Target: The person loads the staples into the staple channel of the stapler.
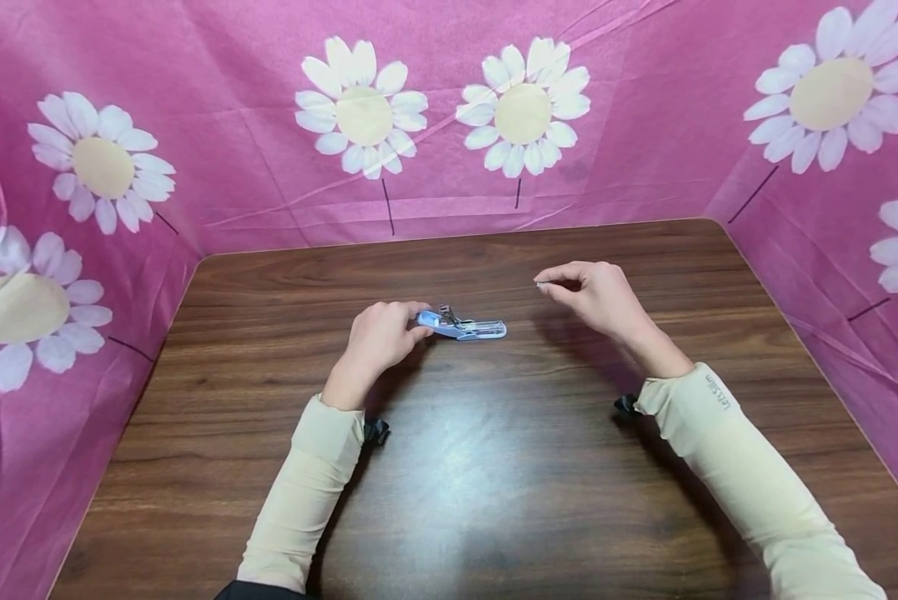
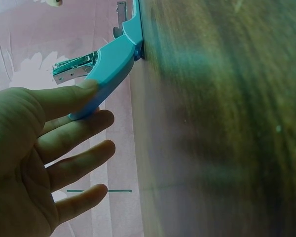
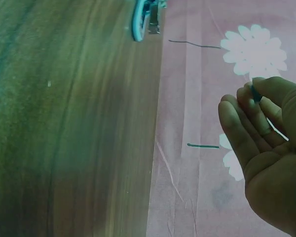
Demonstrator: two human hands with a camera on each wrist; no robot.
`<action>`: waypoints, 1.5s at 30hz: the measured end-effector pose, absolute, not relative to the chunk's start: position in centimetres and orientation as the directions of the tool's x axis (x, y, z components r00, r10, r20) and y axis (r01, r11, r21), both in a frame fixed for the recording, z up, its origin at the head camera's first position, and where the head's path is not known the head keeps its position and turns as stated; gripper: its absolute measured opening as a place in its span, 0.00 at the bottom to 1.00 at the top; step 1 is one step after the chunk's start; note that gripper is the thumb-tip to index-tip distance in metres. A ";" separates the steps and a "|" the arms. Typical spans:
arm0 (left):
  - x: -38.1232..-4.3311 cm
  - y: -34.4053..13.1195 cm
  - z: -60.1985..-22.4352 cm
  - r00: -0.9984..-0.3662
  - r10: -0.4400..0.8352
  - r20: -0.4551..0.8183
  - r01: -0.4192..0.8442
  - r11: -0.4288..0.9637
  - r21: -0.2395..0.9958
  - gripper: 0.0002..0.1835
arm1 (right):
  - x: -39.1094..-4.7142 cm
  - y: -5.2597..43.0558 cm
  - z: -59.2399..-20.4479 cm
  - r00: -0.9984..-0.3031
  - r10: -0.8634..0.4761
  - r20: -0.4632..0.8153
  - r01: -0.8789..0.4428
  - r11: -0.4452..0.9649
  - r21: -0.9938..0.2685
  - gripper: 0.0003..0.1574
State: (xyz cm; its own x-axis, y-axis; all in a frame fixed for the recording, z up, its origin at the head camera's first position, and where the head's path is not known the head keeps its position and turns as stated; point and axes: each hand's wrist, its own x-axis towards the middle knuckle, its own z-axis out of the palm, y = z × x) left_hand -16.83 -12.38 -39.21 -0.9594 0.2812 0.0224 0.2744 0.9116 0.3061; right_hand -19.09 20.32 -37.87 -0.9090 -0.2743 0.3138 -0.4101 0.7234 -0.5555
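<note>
Before pink daisy-printed cloth (image 1: 456, 196), I saw the left hand (image 1: 377, 340) pinching one unfolded blue stapler (image 1: 461, 332), the right hand (image 1: 604, 302) one tiny piece (image 1: 539, 285).

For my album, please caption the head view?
Left hand grips an opened blue stapler; right hand pinches something tiny above the table.

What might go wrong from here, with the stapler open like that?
The small piece pinched by the right hand could slip and drop onto the wooden table.
The open blue stapler might swivel or tip, since the left hand pinches it only at one end.
</note>
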 end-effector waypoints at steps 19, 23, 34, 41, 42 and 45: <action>-16.9 -12.5 -39.3 -0.960 0.281 0.006 0.270 0.917 0.292 0.20 | -19.5 19.7 -36.5 -0.928 -0.242 0.284 -0.372 0.659 -0.654 0.08; -17.0 -12.5 -39.3 -0.957 0.289 0.016 0.281 0.913 0.294 0.19 | -19.6 19.6 -36.2 -0.932 -0.239 0.273 -0.362 0.627 -0.690 0.08; -17.3 -12.6 -39.4 -0.937 0.346 0.053 0.346 0.892 0.291 0.20 | -19.8 19.4 -35.6 -0.934 -0.253 0.251 -0.355 0.592 -0.724 0.10; -17.2 -12.5 -39.3 -0.937 0.345 0.059 0.347 0.893 0.288 0.20 | -19.8 19.0 -35.6 -0.935 -0.257 0.244 -0.352 0.585 -0.731 0.10; -17.2 -12.4 -39.3 -0.938 0.342 0.060 0.344 0.893 0.288 0.20 | -19.8 18.9 -35.7 -0.934 -0.258 0.245 -0.353 0.581 -0.733 0.10; -17.1 -12.4 -39.3 -0.942 0.333 0.052 0.332 0.890 0.312 0.19 | -19.7 18.7 -35.7 -0.931 -0.264 0.253 -0.363 0.589 -0.722 0.10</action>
State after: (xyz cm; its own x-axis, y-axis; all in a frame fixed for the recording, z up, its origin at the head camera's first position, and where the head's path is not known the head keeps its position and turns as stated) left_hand -17.12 -12.36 -39.26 -0.9415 0.3329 0.0519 0.3320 0.8903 0.3117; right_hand -19.74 18.68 -35.73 -0.9307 -0.2636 0.2534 -0.3633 0.5885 -0.7222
